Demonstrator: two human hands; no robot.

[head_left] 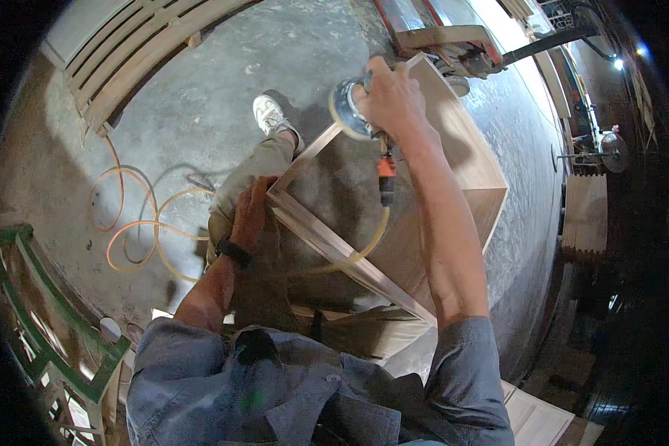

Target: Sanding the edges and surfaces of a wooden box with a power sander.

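A pale wooden box (477,145) with an open top stands tilted in front of me, one corner toward my left. My right hand (394,100) is wrapped round a round air sander (346,111), whose disc lies against the box's far left rim. From the sander an orange-and-black hose coupling (386,178) hangs over the box opening, joined to a yellowish air hose (375,241). My left hand (250,212) holds the box at its left corner, though its fingertips are partly hidden. A dark watch band is on that wrist.
Loops of orange-yellow hose (156,223) lie on the concrete floor at left. A slatted wooden pallet (137,52) is at the far left. A wheeled metal trolley (453,44) stands close behind the box. A green metal frame (59,334) is at lower left. My shoe (270,113) is beside the box.
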